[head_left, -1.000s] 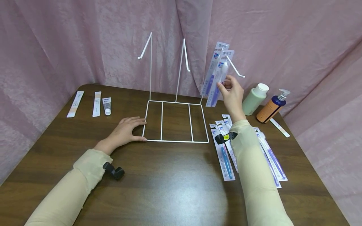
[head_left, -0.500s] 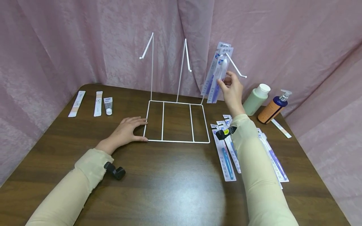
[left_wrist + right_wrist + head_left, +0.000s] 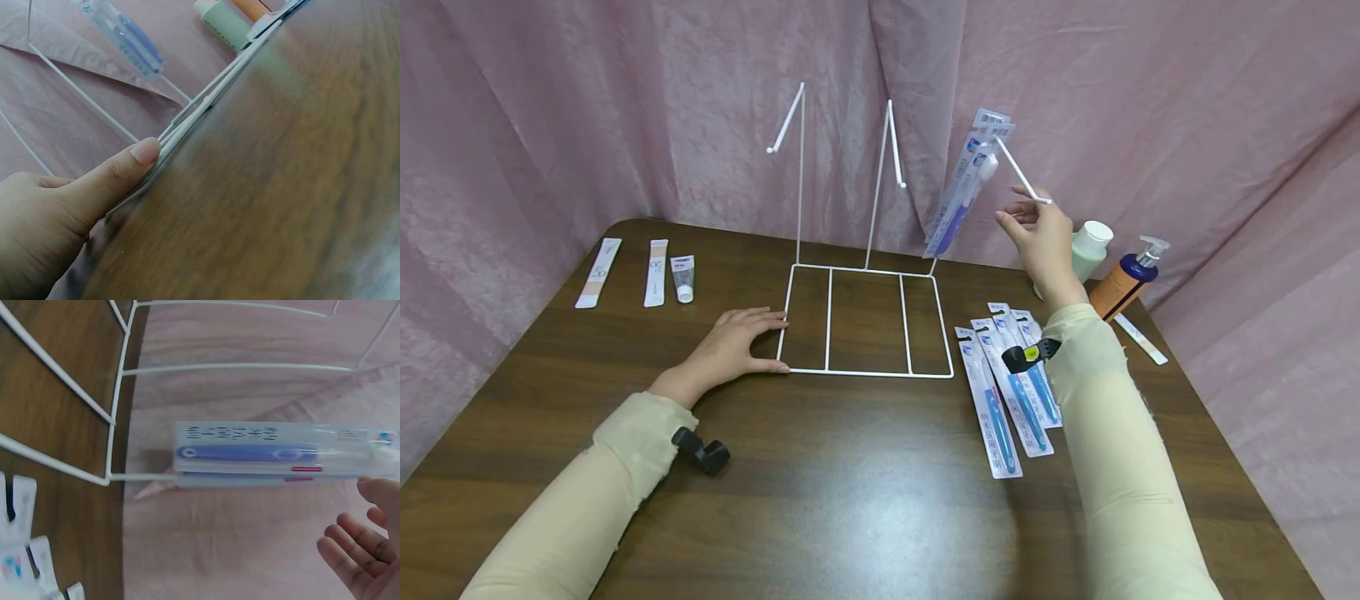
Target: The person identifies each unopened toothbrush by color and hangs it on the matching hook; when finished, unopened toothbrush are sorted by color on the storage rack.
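Note:
Two packaged toothbrushes (image 3: 961, 192) with purple handles hang, one overlapping the other, from the right hook of a white wire display rack (image 3: 868, 374). Just right of them is my right hand (image 3: 1043, 242), holding nothing, its fingers loosely bent and apart from the packs. In the right wrist view the front toothbrush pack (image 3: 250, 447) shows a purple handle, with the thumb tip near its lower edge. My left hand (image 3: 726, 350) rests at the rack's left front corner, thumb on the front bar and fingers reaching over the left bar. The middle and left hooks carry nothing.
Several blue packaged toothbrushes (image 3: 992, 408) lie fanned right of the rack. Behind my right arm stand a green bottle (image 3: 1086, 250) and an orange pump bottle (image 3: 1123, 283), by a sachet (image 3: 1141, 338). Two sachets (image 3: 656, 273) and a small tube (image 3: 682, 277) lie far left.
My right hand has let go of the front toothbrush pack and moved right. The pack now hangs further back on the hook, close against the other. My left hand keeps its place.

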`<state>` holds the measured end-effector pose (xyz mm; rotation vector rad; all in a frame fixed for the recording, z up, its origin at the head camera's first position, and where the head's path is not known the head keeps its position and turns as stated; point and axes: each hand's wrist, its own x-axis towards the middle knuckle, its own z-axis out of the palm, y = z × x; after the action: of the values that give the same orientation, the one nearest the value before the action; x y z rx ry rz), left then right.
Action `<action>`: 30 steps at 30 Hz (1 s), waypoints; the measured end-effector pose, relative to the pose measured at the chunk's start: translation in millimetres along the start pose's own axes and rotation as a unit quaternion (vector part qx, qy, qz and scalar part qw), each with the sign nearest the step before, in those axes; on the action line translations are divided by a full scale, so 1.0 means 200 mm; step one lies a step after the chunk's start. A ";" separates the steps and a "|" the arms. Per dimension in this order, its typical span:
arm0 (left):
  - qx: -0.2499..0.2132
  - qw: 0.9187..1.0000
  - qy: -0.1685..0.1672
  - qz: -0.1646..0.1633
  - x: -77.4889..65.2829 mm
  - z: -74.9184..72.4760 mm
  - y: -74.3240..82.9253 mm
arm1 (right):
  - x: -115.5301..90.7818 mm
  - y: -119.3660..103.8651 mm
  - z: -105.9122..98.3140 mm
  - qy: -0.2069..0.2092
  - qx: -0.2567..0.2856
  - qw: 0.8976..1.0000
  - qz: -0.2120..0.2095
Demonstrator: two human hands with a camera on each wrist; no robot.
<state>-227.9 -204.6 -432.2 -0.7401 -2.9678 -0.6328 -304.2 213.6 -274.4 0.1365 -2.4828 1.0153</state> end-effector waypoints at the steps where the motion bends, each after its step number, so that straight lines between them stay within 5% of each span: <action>1: 0.001 1.000 0.000 0.000 0.00 0.00 0.00 | 0.00 0.00 -0.02 -0.003 -0.005 1.000 -0.003; 18: 0.007 1.000 0.008 0.002 -0.02 -0.02 -0.02 | -0.14 0.05 -0.42 -0.139 -0.133 0.980 -0.042; 30: 0.010 1.000 0.010 0.007 -0.01 -0.02 -0.02 | -0.28 0.17 -0.60 -0.172 -0.170 0.969 -0.056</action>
<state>-227.9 -211.2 -430.6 -0.7473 -2.9441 -0.6060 -218.7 316.1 -246.8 0.3669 -2.8822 0.5418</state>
